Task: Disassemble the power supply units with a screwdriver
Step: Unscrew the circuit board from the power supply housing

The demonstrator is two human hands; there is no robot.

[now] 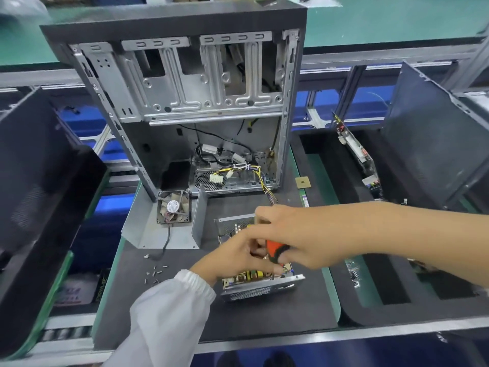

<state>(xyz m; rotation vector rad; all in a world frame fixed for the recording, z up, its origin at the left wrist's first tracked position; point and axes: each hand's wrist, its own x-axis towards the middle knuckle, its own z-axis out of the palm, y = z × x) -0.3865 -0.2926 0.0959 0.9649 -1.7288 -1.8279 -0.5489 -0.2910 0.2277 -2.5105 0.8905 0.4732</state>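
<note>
While the opened power supply [260, 280] lies in front of the computer case [185, 102], an orange-handled screwdriver [275, 250] is gripped over it by the right hand [299, 237]. Something small above its circuit board is pinched by the left hand [238, 256]; what cannot be told. Loose screws [156, 274] are scattered left of the power supply.

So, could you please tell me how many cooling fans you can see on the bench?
1: the cooling fan sits in the removed metal cover, left of the open power supply. Others may be hidden.

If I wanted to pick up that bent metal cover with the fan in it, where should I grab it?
Probably the upright side wall of the metal cover. It stands up off the mat with a free top edge, so pinch that edge from above. The fan fills the flat part, and its cable trails off the front.
</note>
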